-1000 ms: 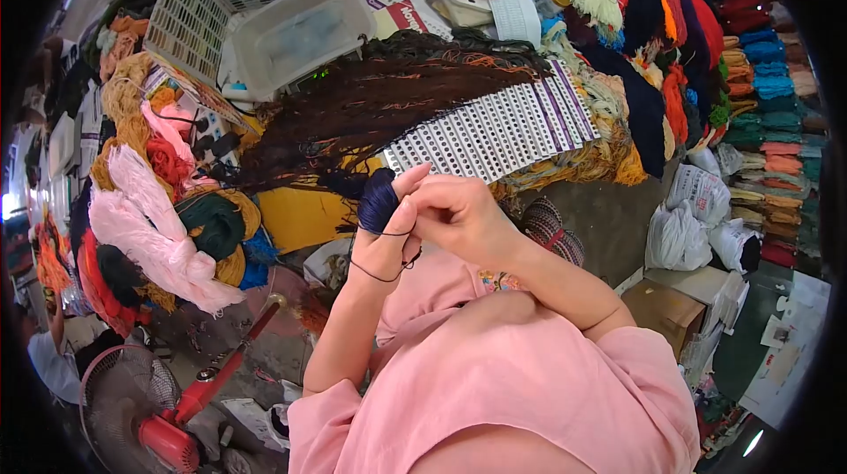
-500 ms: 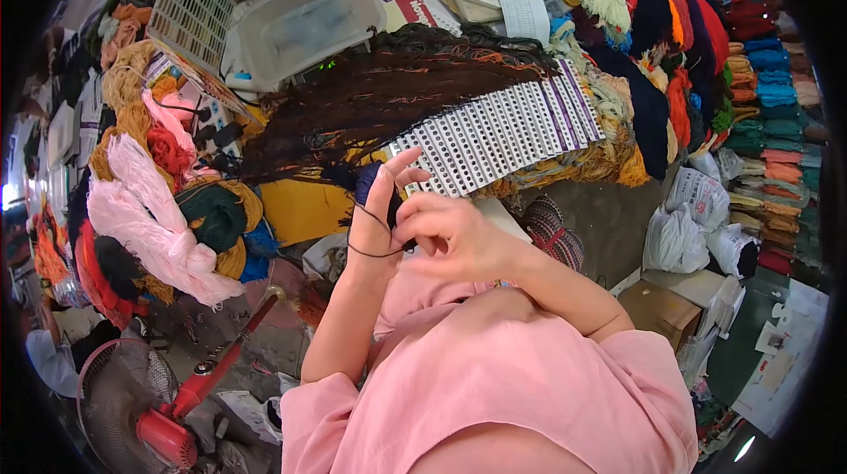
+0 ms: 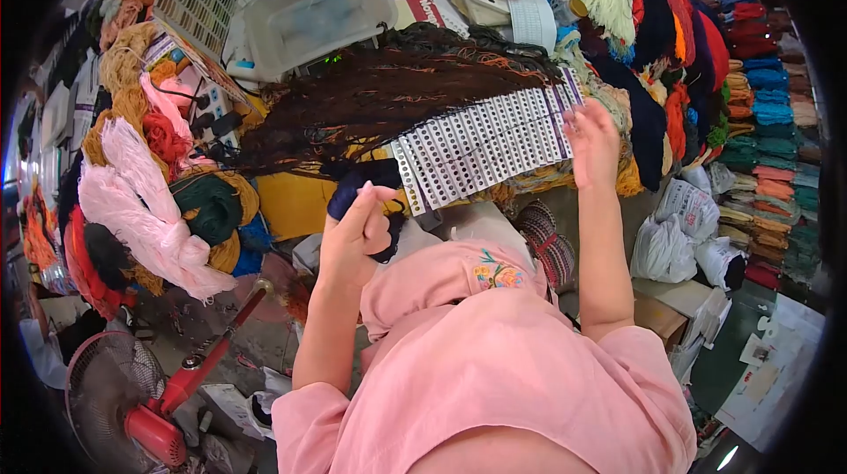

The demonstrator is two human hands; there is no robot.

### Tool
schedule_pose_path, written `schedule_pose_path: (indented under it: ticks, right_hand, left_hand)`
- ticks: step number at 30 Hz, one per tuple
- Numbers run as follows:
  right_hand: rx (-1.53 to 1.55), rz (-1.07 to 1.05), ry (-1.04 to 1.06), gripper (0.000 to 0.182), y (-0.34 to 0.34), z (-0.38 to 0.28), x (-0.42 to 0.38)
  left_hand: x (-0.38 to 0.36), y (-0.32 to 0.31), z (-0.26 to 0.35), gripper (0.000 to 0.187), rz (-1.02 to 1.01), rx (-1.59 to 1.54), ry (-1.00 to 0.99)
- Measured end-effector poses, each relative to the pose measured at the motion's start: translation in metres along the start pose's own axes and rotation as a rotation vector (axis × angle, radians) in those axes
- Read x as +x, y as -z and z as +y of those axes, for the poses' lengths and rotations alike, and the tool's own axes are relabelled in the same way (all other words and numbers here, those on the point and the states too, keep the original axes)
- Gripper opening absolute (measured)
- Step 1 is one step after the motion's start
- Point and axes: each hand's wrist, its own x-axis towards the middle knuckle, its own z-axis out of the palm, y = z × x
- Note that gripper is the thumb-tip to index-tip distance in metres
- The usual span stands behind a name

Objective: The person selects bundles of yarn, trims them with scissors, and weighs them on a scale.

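My left hand (image 3: 355,231) is closed around a dark navy bundle of thread (image 3: 346,195). The bundle shows above and below the fingers. My right hand (image 3: 595,143) is raised at the right end of a row of white cards with dark holes (image 3: 485,143). Its fingers are bent together, and whatever they pinch is too fine to make out. Long dark brown threads (image 3: 353,108) spread across the table behind the cards, beyond both hands.
Pink yarn (image 3: 146,209) and a dark green skein (image 3: 209,212) hang at the left. A grey plastic tub (image 3: 319,20) stands at the back. A red fan (image 3: 154,434) is at lower left. White plastic bags (image 3: 675,240) lie at the right.
My hands were together in front of my chest, working at a dark strand. The right has swung far out to the right and up; the left has lowered slightly and closed on the bundle.
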Motion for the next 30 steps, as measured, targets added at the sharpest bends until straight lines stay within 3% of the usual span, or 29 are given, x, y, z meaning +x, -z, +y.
schedule_pose_path:
  ticks: [1,3,8,12,15,19,20,22,23,27,29,30]
  right_hand:
    - [-0.258,0.046,0.154,0.046,0.008,-0.001,0.001]
    - [-0.576,0.044,0.388,0.049,0.001,-0.004,-0.019]
    - [-0.584,-0.582,0.332,0.009,-0.044,0.010,-0.076]
    - [-0.265,-0.805,-0.170,0.008,-0.092,0.003,-0.109]
    - [-0.203,-0.773,-0.385,0.007,-0.100,-0.005,-0.106]
    - [0.021,-0.759,-0.450,0.008,-0.092,-0.007,-0.102]
    - [0.022,-0.754,-0.450,0.008,-0.091,-0.006,-0.102]
    - [-0.107,-0.744,-0.336,0.009,-0.088,-0.002,-0.103]
    - [-0.010,-0.732,-0.298,0.010,-0.087,0.004,-0.103]
    - [0.220,-0.568,-0.328,0.008,-0.078,0.009,-0.097]
    - [0.492,-0.640,-0.509,0.012,-0.064,0.008,-0.076]
    - [0.591,-0.691,-0.643,0.008,-0.058,0.002,-0.063]
  left_hand:
    - [-0.001,-0.003,0.001,0.024,0.041,0.004,-0.026]
    - [-0.003,-0.008,0.000,0.024,0.082,0.083,-0.088]
    - [0.005,-0.022,-0.014,0.033,-0.095,0.065,-0.114]
    - [0.007,-0.032,-0.019,0.046,-0.210,0.127,-0.153]
    - [0.008,-0.037,-0.015,0.055,-0.265,0.052,-0.091]
    - [0.009,-0.043,-0.018,0.061,-0.155,-0.071,-0.046]
    - [0.012,-0.040,-0.021,0.052,-0.143,-0.102,-0.040]
    - [0.011,-0.043,-0.025,0.040,-0.165,0.118,-0.134]
    - [0.011,-0.052,-0.021,0.029,-0.110,0.055,-0.109]
    - [0.024,-0.054,-0.025,0.021,-0.025,-0.059,-0.068]
    - [0.031,-0.051,-0.024,0.020,0.061,-0.073,-0.045]
    - [0.035,-0.040,-0.016,0.015,0.026,0.071,-0.030]
